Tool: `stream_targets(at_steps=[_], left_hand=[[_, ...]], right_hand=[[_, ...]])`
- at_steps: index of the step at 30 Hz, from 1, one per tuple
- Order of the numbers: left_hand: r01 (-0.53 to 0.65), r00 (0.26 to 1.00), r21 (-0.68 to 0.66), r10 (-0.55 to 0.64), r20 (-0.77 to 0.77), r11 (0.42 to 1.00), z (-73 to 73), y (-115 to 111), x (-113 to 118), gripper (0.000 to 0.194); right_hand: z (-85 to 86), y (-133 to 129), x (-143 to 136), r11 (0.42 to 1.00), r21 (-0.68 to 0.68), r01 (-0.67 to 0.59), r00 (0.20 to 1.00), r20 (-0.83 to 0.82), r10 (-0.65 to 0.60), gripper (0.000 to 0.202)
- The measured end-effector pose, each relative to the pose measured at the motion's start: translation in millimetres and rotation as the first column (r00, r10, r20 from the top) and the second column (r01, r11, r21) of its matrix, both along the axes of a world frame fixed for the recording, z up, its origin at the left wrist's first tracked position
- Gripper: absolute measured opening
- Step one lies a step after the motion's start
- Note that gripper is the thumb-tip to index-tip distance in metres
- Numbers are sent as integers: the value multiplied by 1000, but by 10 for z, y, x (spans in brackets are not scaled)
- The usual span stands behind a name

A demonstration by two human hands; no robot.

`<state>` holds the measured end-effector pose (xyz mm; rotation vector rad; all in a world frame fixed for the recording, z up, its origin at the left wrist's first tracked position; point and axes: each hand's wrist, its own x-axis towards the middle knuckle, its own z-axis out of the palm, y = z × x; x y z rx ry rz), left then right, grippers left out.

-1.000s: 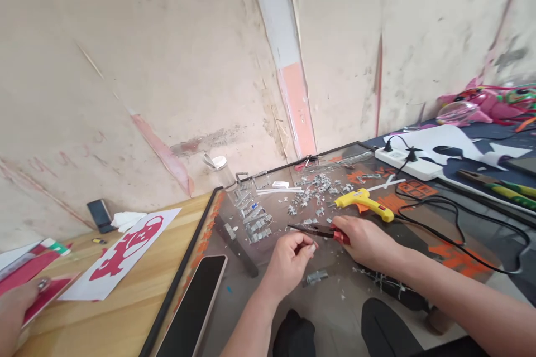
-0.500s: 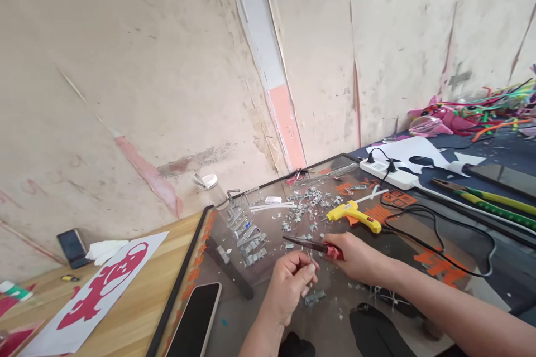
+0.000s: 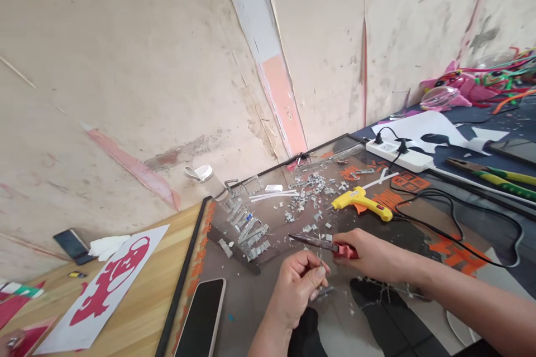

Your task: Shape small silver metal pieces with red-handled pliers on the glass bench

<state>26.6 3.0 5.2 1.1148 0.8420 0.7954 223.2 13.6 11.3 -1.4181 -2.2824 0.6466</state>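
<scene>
1. Left hand [image 3: 295, 284]: grip pinched, thumb against forefinger, on a thin strand [image 3: 320, 259] that rises from the fingertips. Its material cannot be determined.
2. Right hand [image 3: 368, 254]: grip wrapped around the red handles of a pair of long-nosed pliers [image 3: 313, 241], the dark nose pointing left, above the left hand. The strand's upper end meets the line of the nose; whether the jaws bear on it cannot be told.
3. Location: both hands, with strand and pliers, are over the near part of the dark glass-topped bench [image 3: 247, 326].
4. Beneath the left fingertips, a grey piece [image 3: 325, 292] lies partly hidden.
5. Beyond the hands, small grey pieces [image 3: 314, 189] are scattered in a loose heap; longer grey strips [image 3: 247, 223] lie to its left, near a clear jar with a white lid [image 3: 204, 173].
6. White sticks [image 3: 274, 196] lie beside the heap. A yellow glue gun [image 3: 364, 203] rests on its side to the right, near a white power strip [image 3: 400, 157] holding two black plugs.
7. A phone [image 3: 201, 318] lies face up left of the left hand.
8. At far left, another person's hand [image 3: 12, 343] is partly in view, near a red paper cut-out [image 3: 113, 284] on a white sheet.
</scene>
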Motion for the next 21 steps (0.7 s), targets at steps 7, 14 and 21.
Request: stream_targets(at_steps=[7,14,21], left_hand=[[3,988,-168,24,154,986,-36,-17,36,26],[34,994,-135,-19,110,990,-14,-8,24,28],[12,992,-203,15,127,979,-15,6,17,28]], right_hand=[[-32,45,-4,989,77,129,991,31,-132,10],[10,-2,-1,998,-56,-37,999,7,38,16],[20,37,18,986,114,125,986,101,-136,11]])
